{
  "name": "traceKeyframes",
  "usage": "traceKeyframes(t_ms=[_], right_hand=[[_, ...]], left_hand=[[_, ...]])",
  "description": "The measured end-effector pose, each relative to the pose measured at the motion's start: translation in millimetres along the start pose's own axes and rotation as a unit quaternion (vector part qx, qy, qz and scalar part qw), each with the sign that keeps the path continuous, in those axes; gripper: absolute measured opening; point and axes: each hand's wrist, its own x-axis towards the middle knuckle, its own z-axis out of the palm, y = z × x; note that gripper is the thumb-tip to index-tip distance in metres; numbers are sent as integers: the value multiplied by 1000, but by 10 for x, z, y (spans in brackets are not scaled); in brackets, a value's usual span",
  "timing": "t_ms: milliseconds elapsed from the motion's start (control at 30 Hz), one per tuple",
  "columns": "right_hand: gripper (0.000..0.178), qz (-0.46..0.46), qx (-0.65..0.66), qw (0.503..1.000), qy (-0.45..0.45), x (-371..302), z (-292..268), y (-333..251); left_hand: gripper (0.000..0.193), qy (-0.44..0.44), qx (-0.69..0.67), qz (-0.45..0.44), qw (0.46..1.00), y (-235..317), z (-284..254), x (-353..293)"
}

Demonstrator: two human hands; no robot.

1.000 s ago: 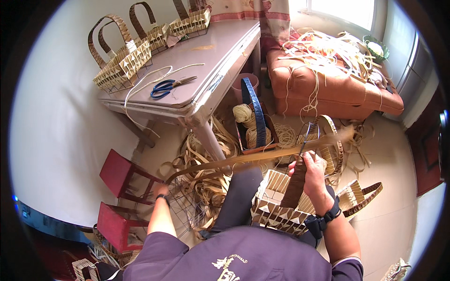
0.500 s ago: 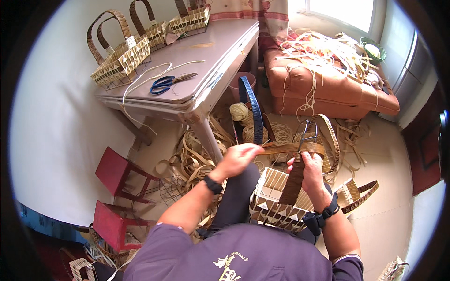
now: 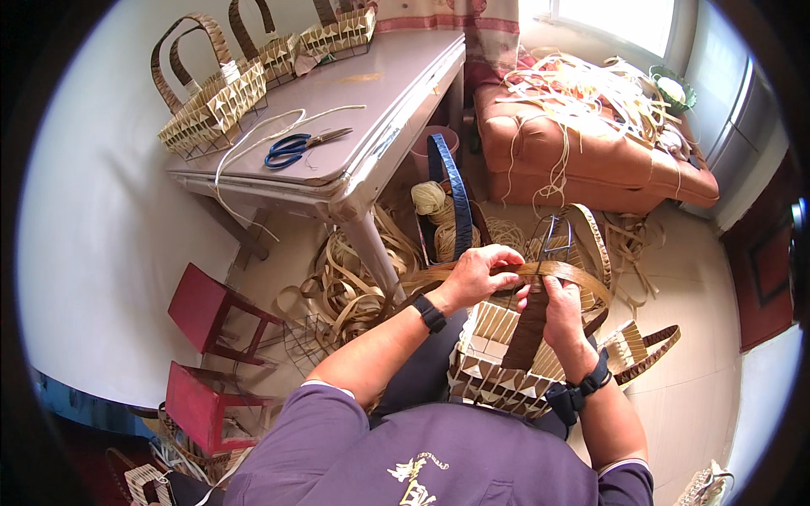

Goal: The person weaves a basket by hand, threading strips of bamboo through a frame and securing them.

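Observation:
A cream-and-brown woven basket (image 3: 485,384) rests on my lap. Its handle is a wire frame (image 3: 554,239), bare at the far end and wrapped in dark brown strip (image 3: 526,337) nearer the basket. My right hand (image 3: 564,312) grips the handle where the wrapping ends, thumb on top. A glossy golden-brown strip (image 3: 586,277) crosses the handle and loops out past that hand. My left hand (image 3: 481,277), just left of the handle, is closed on the same strip, whose tail trails off leftward behind the wrist.
A table (image 3: 405,72) at the back left bears blue-handled scissors (image 3: 291,150), cord and finished baskets (image 3: 215,105). Loose strips (image 3: 337,282) pile on the floor beside two red stools (image 3: 202,308). An orange sofa (image 3: 540,169) with more strips stands at the back right.
My left hand has moved right along the strip, close up to the handle. The strip's loop now bulges farther right past my right hand, which stays on the handle.

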Motion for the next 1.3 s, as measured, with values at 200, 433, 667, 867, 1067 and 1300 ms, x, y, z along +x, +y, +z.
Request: traceKeyframes(t_ms=[200, 433, 667, 867, 1067, 1300], right_hand=[[27, -7, -6, 1000, 1, -21, 44, -17], [24, -14, -5, 1000, -14, -31, -14, -28], [23, -16, -3, 1000, -7, -45, 10, -48], [24, -13, -16, 1000, 1, -48, -28, -40], [27, -25, -4, 1000, -4, -54, 55, -46], [28, -12, 5, 1000, -5, -38, 60, -51]], left_hand=[[31, 40, 147, 128, 980, -25, -71, -96], [21, -23, -128, 26, 991, 90, 96, 206], [9, -48, -131, 12, 990, -3, 100, 339], [10, 80, 142, 92, 982, -128, -108, 179], [14, 242, 364, -136, 889, -1311, -1295, -846], [36, 216, 451, -243, 831, -1468, -1692, -1697]])
